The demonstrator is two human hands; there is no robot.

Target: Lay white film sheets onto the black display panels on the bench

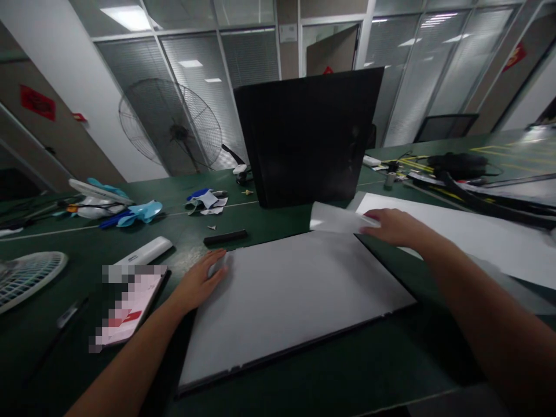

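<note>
A flat white panel (295,295) with a thin dark edge lies on the green table in front of me. My left hand (204,281) is at its far left corner, with the thumb over the surface and the fingers along the edge. Between the fingers and thumb of my right hand (388,226) is a thin, translucent white sheet (332,219), slightly blurred. This sheet curls up above the panel's far right corner. Just beyond the left corner lies a short black bar (225,237).
A large black panel (310,139) stands upright behind. White sheets (447,231) and dark cables (482,197) lie to the right. On the left are a phone-like slab (134,307), a white elongated device (143,252), a pen (65,318), blue scraps (141,214) and a fan grille (30,278).
</note>
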